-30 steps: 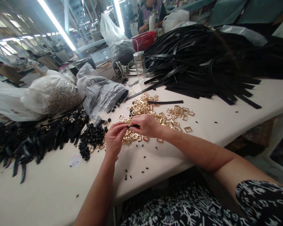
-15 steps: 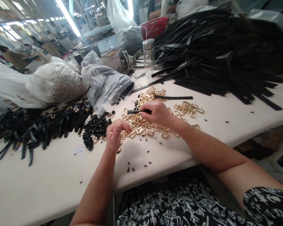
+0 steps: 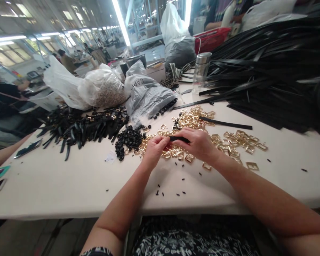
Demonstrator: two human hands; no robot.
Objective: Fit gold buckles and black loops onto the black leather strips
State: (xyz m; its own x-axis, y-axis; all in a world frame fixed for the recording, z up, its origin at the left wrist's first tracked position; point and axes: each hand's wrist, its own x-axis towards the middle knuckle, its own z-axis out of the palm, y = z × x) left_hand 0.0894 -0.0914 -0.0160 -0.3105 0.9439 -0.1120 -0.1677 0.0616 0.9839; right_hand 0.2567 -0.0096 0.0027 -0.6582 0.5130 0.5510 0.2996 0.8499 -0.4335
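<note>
A short black strap (image 3: pixel 179 139) stretches between my hands, low over a heap of gold metal buckles (image 3: pixel 193 118). My right hand (image 3: pixel 200 145) is closed round its right part. At the left end, my left hand (image 3: pixel 154 151) pinches with thumb and forefinger; whether a small piece is also between those fingertips is hidden. To the left of that hand lies a pile of small black loops (image 3: pixel 128 139). Another black strap (image 3: pixel 226 123) rests across the buckles, behind my right hand.
Finished-looking straps with buckles (image 3: pixel 88 124) lie at left, near a phone (image 3: pixel 28 148). Behind stand a grey plastic bag (image 3: pixel 148 92), a clear bag of fittings (image 3: pixel 104 85) and a glass bottle (image 3: pixel 201 73). Long black straps (image 3: pixel 269 67) fill the right rear. A person's arm (image 3: pixel 8 153) reaches in at left.
My left hand has come up to the strap's left end and now grips it, where before it was apart above the buckles. The head view has swung left.
</note>
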